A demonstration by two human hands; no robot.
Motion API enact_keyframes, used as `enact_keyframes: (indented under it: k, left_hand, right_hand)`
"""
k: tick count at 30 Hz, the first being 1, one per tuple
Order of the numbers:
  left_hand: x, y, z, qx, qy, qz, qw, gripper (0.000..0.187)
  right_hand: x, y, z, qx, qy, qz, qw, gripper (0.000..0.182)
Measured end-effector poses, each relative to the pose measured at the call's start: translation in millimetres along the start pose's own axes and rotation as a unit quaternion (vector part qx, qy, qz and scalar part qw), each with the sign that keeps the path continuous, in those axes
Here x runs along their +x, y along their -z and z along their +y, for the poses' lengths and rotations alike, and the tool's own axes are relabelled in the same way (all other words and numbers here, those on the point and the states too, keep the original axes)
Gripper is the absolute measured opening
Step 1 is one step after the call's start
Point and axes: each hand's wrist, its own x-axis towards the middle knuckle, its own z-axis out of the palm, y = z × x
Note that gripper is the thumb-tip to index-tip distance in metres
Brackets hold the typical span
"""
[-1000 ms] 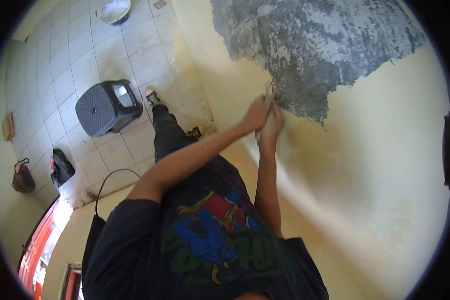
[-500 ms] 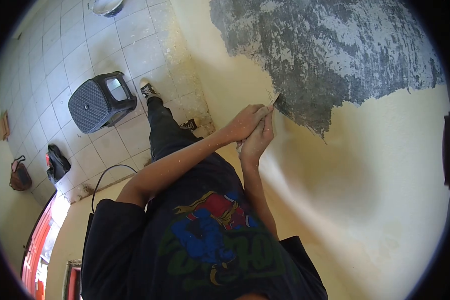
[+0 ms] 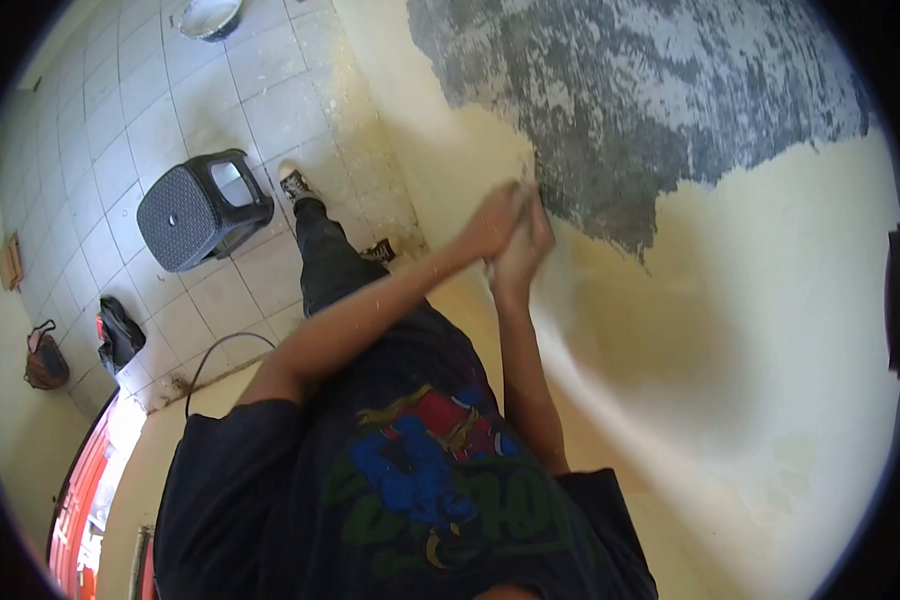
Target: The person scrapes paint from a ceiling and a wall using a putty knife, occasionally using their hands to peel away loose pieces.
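Note:
My left hand and my right hand are pressed together in front of the wall, fingers wrapped round one scraper. Motion blurs its blade, and my fingers hide most of the handle. The blade end is at the left edge of a rough dark-grey patch, where it borders the cream paint. The patch is streaked with pale marks and has a ragged outline. My forearms cast a shadow on the wall below it.
A black plastic stool stands on the tiled floor to the left. A whitish basin is farther off. Along the far side lie a black plastic bag, a brown bag and a small tan block.
Both hands have moved slightly up and the scraper's blade has shifted up and left along the patch's edge. The view has tilted a little. The grip is unchanged.

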Motion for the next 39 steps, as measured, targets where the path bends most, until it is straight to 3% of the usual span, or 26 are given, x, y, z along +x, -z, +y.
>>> enact_keyframes:
  k: [1, 3, 4, 5, 7, 8, 11, 12, 13, 15, 17, 18, 20, 22, 25, 27, 30, 35, 39]
  left_hand:
    - [-5.7, 3.3, -3.6, -0.001, 0.0, -0.001, 1.0, 0.034]
    - [0.5, 18.8, -14.7, -0.063, 0.03, -0.149, 0.986, 0.034]
    - [-6.0, 25.1, 1.0, -0.176, 0.071, -0.144, 0.971, 0.036]
    - [-5.9, 27.0, 13.6, -0.174, 0.072, -0.141, 0.972, 0.036]
    - [-7.9, 22.7, 32.9, -0.194, 0.187, -0.169, 0.948, 0.04]
    - [-7.2, 25.3, 33.9, -0.137, 0.077, -0.134, 0.978, 0.043]
    - [0.3, 40.7, 26.7, -0.205, 0.14, -0.197, 0.949, 0.044]
    - [-1.3, 44.1, 25.0, -0.203, 0.137, -0.202, 0.948, 0.044]
    - [-1.7, 47.6, 23.0, -0.209, 0.155, -0.207, 0.943, 0.043]
    - [2.6, 54.5, 30.4, -0.215, 0.171, -0.213, 0.938, 0.041]
    - [8.5, 68.1, 56.9, -0.278, 0.357, -0.178, 0.874, 0.038]
    - [1.7, 61.2, 54.1, -0.28, 0.357, -0.175, 0.874, 0.038]
    - [-17.6, 43.5, 43.0, -0.193, 0.151, -0.076, 0.967, 0.041]
    - [-24.1, 49.8, 52.8, -0.215, 0.169, -0.087, 0.958, 0.043]
    - [-26.8, 49.0, 59.7, -0.23, 0.167, -0.101, 0.953, 0.047]
    - [-28.8, 45.0, 63.3, -0.224, 0.154, -0.104, 0.957, 0.048]
    - [-26.3, 41.7, 65.0, -0.234, 0.138, -0.068, 0.96, 0.048]
    - [-25.3, 38.9, 58.0, -0.271, 0.118, -0.083, 0.952, 0.055]
    - [-23.4, 39.5, 54.4, -0.285, 0.125, -0.083, 0.947, 0.05]
  right_hand:
    - [-5.4, 1.4, -4.5, -0.001, -0.001, 0.0, 1.0, 0.034]
    - [-16.4, -9.6, -26.7, 0.078, -0.189, -0.001, 0.979, 0.033]
    - [-19.2, -8.4, -65.4, 0.213, -0.282, 0.029, 0.935, 0.033]
    - [-19.0, -4.1, -79.3, 0.214, -0.282, 0.026, 0.935, 0.033]
    - [-18.5, 5.9, -97.5, 0.211, -0.349, 0.059, 0.911, 0.034]
    - [-8.3, 9.2, -105.8, 0.189, -0.379, 0.056, 0.904, 0.039]
    - [-22.2, 1.0, -81.0, 0.208, -0.328, 0.022, 0.921, 0.039]
    - [-14.5, -15.6, -68.7, 0.188, -0.23, 0.067, 0.953, 0.04]
    - [-17.4, -9.0, -64.8, 0.19, -0.228, 0.07, 0.952, 0.04]
    - [-18.7, 10.5, -79.9, 0.37, -0.354, -0.028, 0.858, 0.041]
    - [-24.0, 23.4, -65.1, 0.38, -0.351, -0.051, 0.854, 0.042]
    - [-25.0, 26.1, -58.9, 0.39, -0.35, -0.076, 0.848, 0.043]
    - [-18.7, 20.5, -62.4, 0.338, -0.333, -0.066, 0.878, 0.043]
    - [-14.8, 20.8, -69.1, 0.284, -0.317, -0.056, 0.903, 0.043]
    - [-7.3, 26.5, -75.2, 0.347, -0.337, -0.084, 0.871, 0.046]
    - [-9.6, 23.1, -79.2, 0.242, -0.331, -0.07, 0.909, 0.048]
    - [-2.8, 27.4, -92.2, 0.19, -0.331, -0.054, 0.923, 0.047]
    - [-5.7, 23.2, -83.6, 0.201, -0.331, -0.027, 0.922, 0.047]
    - [-7.0, 13.8, -82.4, 0.201, -0.326, 0.008, 0.924, 0.047]
